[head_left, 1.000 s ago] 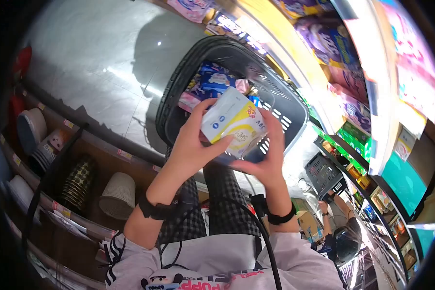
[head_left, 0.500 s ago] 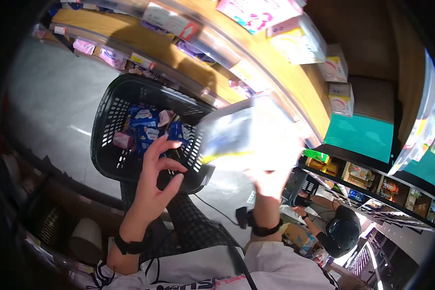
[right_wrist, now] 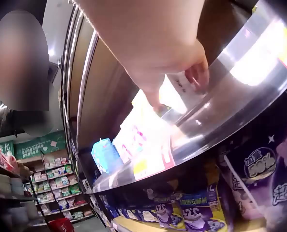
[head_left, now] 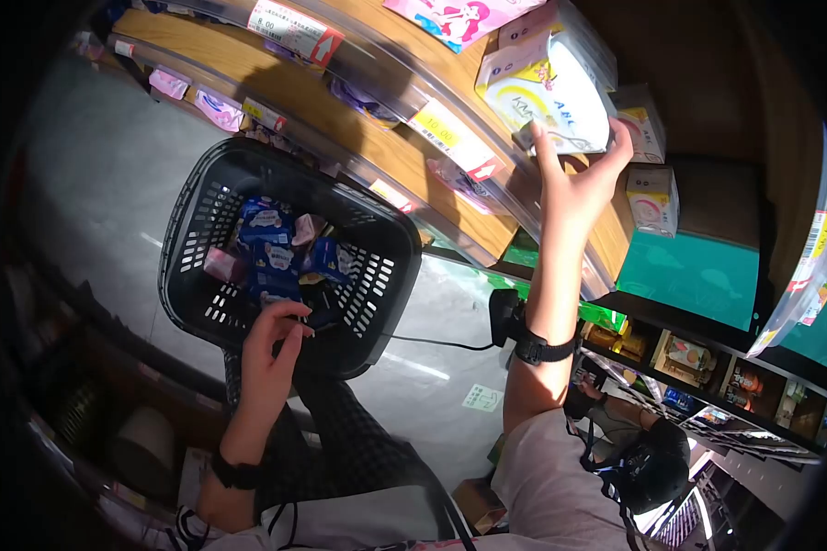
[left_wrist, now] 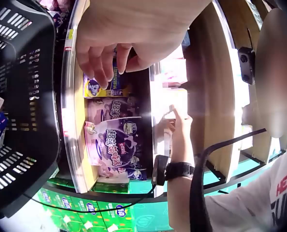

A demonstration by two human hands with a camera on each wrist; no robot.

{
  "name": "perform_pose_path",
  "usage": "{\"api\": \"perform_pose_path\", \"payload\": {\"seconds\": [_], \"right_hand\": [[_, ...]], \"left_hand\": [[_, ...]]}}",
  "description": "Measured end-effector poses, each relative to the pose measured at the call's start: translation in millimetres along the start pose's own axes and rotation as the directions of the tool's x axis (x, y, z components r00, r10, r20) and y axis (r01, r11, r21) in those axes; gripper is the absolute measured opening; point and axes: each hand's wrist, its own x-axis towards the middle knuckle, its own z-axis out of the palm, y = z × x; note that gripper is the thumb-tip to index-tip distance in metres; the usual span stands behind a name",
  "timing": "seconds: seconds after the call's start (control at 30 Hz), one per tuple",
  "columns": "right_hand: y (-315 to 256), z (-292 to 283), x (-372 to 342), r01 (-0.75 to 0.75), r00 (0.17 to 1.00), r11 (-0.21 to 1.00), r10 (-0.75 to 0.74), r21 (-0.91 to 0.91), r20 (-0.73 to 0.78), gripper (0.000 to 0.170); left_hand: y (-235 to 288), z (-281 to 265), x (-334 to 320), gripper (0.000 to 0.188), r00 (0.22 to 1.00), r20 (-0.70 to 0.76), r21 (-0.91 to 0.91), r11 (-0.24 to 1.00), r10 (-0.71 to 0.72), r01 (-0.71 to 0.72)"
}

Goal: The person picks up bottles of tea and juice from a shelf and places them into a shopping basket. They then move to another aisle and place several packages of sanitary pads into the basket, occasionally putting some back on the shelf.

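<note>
My right hand [head_left: 583, 174] pinches the lower edge of a white and yellow box [head_left: 542, 96] at the upper shelf, thumb and fingers spread across it. In the right wrist view that hand [right_wrist: 182, 77] is behind the shelf's clear front rail. My left hand [head_left: 271, 354], fingers loosely bent and holding nothing, hovers at the near rim of the black basket [head_left: 399, 275]. Blue packs [head_left: 268, 259] and pink packs [head_left: 222, 264] lie in the basket. In the left wrist view the left hand [left_wrist: 119, 43] hangs before shelved packs.
Similar white boxes [head_left: 652, 197] stand to the right on the shelf [head_left: 606, 225]. A pink pack [head_left: 459, 18] lies at its upper left. Price tags line the shelf fronts. Another person [head_left: 648, 459] is at the lower right. Brown shelving with a woven bin [head_left: 142, 450] is at the lower left.
The box went from both hands above the basket to the upper shelf in my right hand. My left hand let go and moved left and down. The view has turned toward the shelves.
</note>
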Motion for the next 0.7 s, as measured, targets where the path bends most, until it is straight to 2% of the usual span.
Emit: {"api": "perform_pose_path", "payload": {"seconds": [0.03, 0.07, 0.17, 0.27, 0.37, 0.43, 0.5, 0.53, 0.6, 0.63, 0.67, 0.7], "right_hand": [[2.8, 4.7, -0.2, 0.077, 0.996, 0.990, -0.083, -0.121, -0.043, 0.068], [2.2, 8.4, 0.2, 0.051, 0.998, 0.998, -0.053, -0.042, -0.039, 0.069], [-5.9, 14.7, -1.3, -0.015, 0.999, 0.999, 0.016, 0.029, -0.036, 0.068], [-11.9, 5.3, -19.3, 0.185, 0.955, 0.949, -0.234, -0.255, -0.180, 0.068], [-11.4, 6.5, -71.3, 0.373, 0.904, 0.914, -0.397, -0.159, -0.161, 0.053], [-7.0, 15.5, -115.2, 0.362, 0.932, 0.921, -0.357, -0.147, 0.058, 0.042], [-8.5, 19.0, -151.2, 0.350, 0.930, 0.907, -0.306, -0.236, 0.203, 0.034], [-10.4, 14.7, -157.0, 0.333, 0.930, 0.912, -0.276, -0.241, 0.242, 0.034], [-17.2, 6.1, -162.2, 0.293, 0.925, 0.923, -0.208, -0.249, 0.319, 0.033], [-15.6, -2.0, -159.3, 0.324, 0.926, 0.898, -0.236, -0.298, 0.295, 0.031], [-14.9, -13.7, -148.7, 0.297, 0.943, 0.876, -0.206, -0.379, 0.261, 0.025], [-10.0, -28.7, -132.5, 0.262, 0.961, 0.916, -0.218, -0.304, 0.169, 0.021]], "left_hand": [[-0.9, -0.5, 1.0, 0.019, 1.000, 0.004, -0.007, 1.000, 0.002, -0.002], [-3.1, -1.7, 2.5, 0.019, 1.000, 0.008, -0.003, 1.000, -0.002, 0.002], [-11.9, -4.5, 6.2, 0.018, 1.000, -0.005, -0.008, 1.000, -0.020, 0.020], [-23.3, -15.5, 13.8, 0.021, 0.999, -0.020, 0.011, 0.999, -0.045, 0.045], [-47.6, -41.9, 25.8, 0.023, 0.994, -0.108, 0.154, 0.988, 0.018, -0.001], [-57.9, -66.3, 29.3, 0.024, 0.987, -0.143, 0.206, 0.973, -0.076, 0.105], [-72.7, -89.0, 32.7, 0.024, 0.974, -0.180, 0.203, 0.964, -0.137, 0.173], [-76.6, -99.3, 33.7, 0.025, 0.974, -0.175, 0.225, 0.957, -0.144, 0.182], [-80.1, -116.1, 34.3, 0.027, 0.985, -0.159, 0.422, 0.897, -0.070, 0.131], [-82.6, -125.8, 35.6, 0.028, 0.989, -0.143, 0.515, 0.851, -0.028, 0.099], [-90.6, -137.0, 35.6, 0.031, 0.992, -0.097, 0.615, 0.789, 0.081, -0.004], [-91.7, -142.6, 36.4, 0.032, 0.986, -0.143, 0.661, 0.749, 0.082, 0.033]]}}
